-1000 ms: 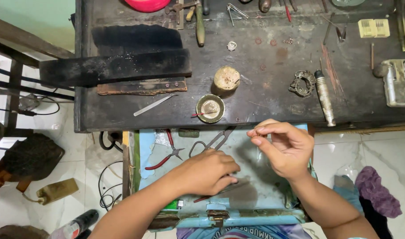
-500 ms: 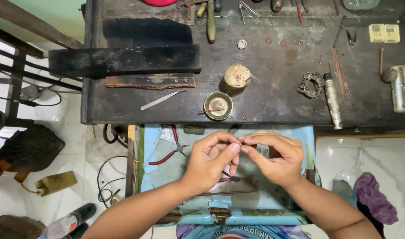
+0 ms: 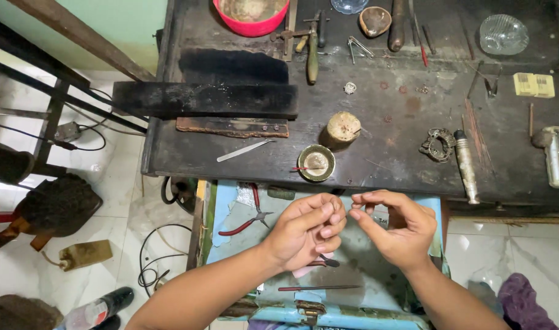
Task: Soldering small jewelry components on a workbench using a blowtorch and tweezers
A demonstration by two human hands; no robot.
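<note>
While the left hand (image 3: 307,229) and right hand (image 3: 394,227) pinch something too small to tell, fingertips nearly meeting, red-handled pliers (image 3: 246,219) lie unused near the table's front edge.

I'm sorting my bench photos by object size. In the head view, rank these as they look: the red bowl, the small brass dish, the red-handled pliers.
Largest to smallest:
1. red bowl, though cut off by the frame edge
2. red-handled pliers, long but thin
3. small brass dish
The pliers lie lower, nearer the camera, so 2 and 3 are unsure.
</note>
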